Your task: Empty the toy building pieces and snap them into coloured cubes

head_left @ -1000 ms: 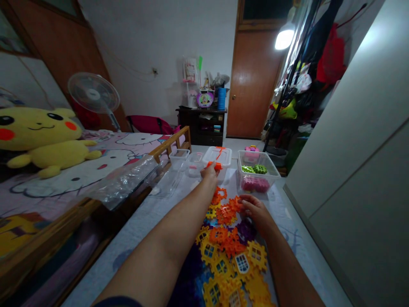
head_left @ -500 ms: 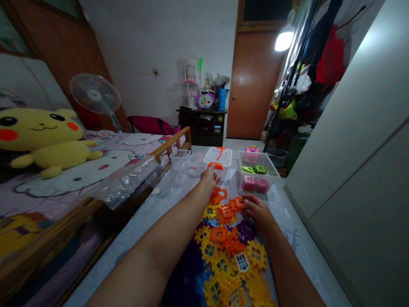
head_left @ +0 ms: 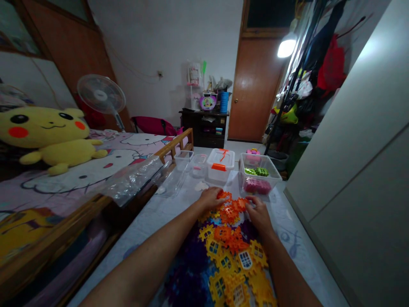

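Observation:
My left hand [head_left: 211, 198] is closed at the far end of a spread of toothed plastic building pieces, its fingers on an orange piece [head_left: 225, 195]. Opposite it, my right hand [head_left: 257, 213] pinches the edge of another orange piece [head_left: 242, 204] between thumb and fingers. Closer to me lie several yellow window pieces [head_left: 225, 263], overlapping one another, one with a white window insert [head_left: 246, 259]. Orange pieces [head_left: 233, 238] rest among them. Dark purple and blue pieces [head_left: 191, 273] lie to the left, partly hidden by my left forearm.
Beyond my hands stands a lidded clear box [head_left: 220, 164] with orange latches. An open clear bin [head_left: 260, 175] holds green and pink pieces at right. Clear containers [head_left: 183, 160] and a clear lid [head_left: 171, 183] sit at left, beside a wooden bed rail [head_left: 172, 145]. A white cabinet [head_left: 351, 179] borders the right.
My left hand has come back from the latch of the lidded box down to the orange pieces. The right hand stays at its orange piece. The view has shifted slightly.

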`<state>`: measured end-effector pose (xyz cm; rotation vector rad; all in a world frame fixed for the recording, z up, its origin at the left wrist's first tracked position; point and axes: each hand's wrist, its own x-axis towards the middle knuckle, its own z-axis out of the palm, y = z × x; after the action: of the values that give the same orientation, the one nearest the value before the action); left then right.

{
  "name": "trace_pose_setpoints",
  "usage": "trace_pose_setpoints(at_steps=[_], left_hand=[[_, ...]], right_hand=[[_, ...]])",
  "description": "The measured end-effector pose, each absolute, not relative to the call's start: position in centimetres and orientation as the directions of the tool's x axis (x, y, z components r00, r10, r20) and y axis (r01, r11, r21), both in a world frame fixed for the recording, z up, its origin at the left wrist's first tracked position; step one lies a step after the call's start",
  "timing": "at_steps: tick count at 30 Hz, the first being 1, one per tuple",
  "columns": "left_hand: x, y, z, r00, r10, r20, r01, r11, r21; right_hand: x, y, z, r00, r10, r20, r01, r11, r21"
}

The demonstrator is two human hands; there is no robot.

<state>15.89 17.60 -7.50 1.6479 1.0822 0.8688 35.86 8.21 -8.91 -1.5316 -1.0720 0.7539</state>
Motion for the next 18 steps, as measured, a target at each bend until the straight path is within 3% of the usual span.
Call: trace_pose_setpoints(at_steps=[8,12,15,18], left_hand=[[13.6,12.5,-5.5,0.687,0.724,0.055,0.284,-0.338,0.897],[9.9,9.1,-4.4,0.75,0.661,-0.007,0.457,-0.511,0.728],[6.1,5.6,-3.8,0.743,0.667,-0.055,0.542,-0.552,0.633],[2.6,1.6,-3.5,0.765,0.642,-0.043,0.523,-0.582,0.623]], right_hand=[[34.4,7.7,-8.1,0.115,0.991,0.062,0.34,0.02,-0.94],[33.8,6.8,-6.0,-0.099,0.995,-0.026,0.258,0.0,-0.966],[34.0,6.5,-4.6,-0.065,0.997,-0.033,0.216,-0.018,-0.976],[34.8,6.9,-3.9,0.039,0.999,0.02,0.196,0.012,-0.981]])
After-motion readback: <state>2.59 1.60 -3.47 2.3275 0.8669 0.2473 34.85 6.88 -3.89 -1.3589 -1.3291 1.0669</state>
